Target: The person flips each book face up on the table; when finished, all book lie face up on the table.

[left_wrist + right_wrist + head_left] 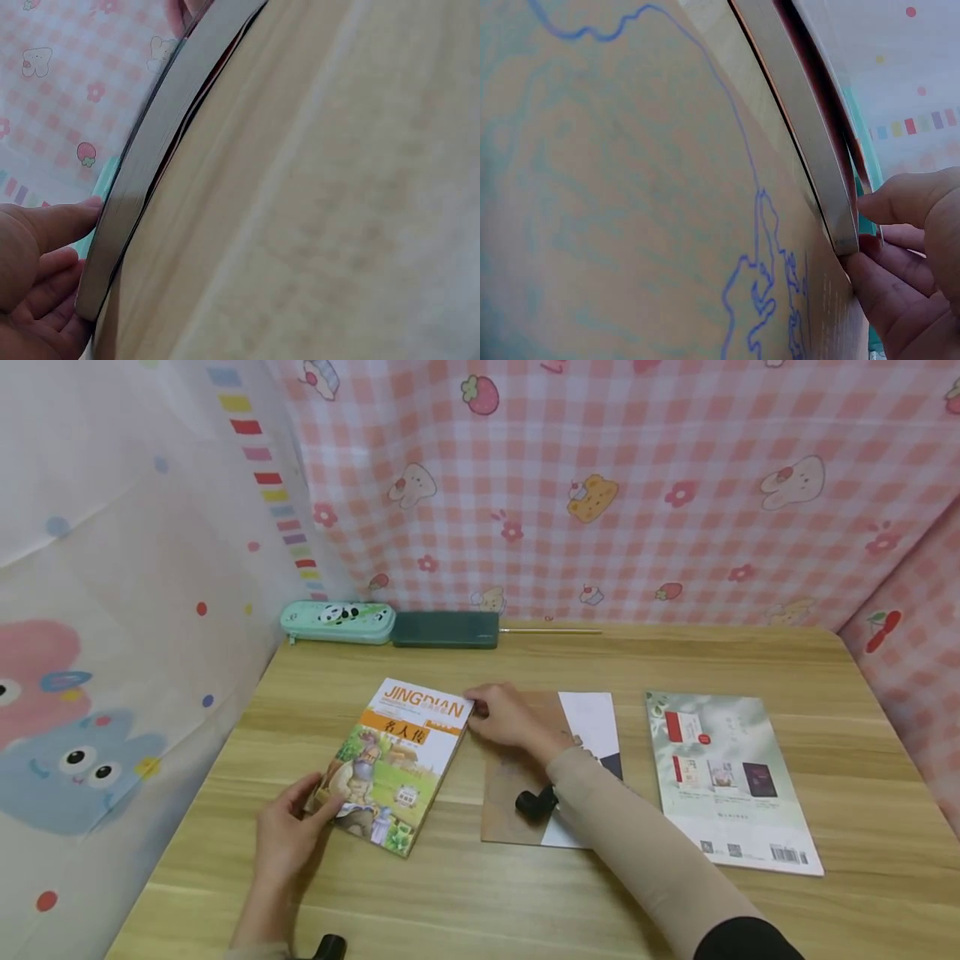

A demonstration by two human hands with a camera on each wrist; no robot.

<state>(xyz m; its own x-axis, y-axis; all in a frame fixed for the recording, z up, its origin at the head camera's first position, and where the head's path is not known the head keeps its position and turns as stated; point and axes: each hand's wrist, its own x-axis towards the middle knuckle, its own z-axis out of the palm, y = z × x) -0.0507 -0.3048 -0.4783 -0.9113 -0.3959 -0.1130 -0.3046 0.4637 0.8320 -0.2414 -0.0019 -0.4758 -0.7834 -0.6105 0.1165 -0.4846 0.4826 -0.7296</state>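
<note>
Book (395, 768) askew on desk (420, 902), left side. Left hand (288, 831) clamped on near left corner, right hand (506, 717) pinching far right corner (cover parted from pages there); opposite-corner hold probably steadies it. Booklet (506, 818) right, magazine (723, 806) farther right.

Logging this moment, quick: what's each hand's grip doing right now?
Left hand: holding the JINGDIAN book near its lower-left corner.
Right hand: pinching that book near its upper-right corner.

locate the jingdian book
In the head view, the JINGDIAN book is left of centre, held between the left hand at its lower left and the right hand at its upper right, with the brown-and-white booklet to its right.
</note>
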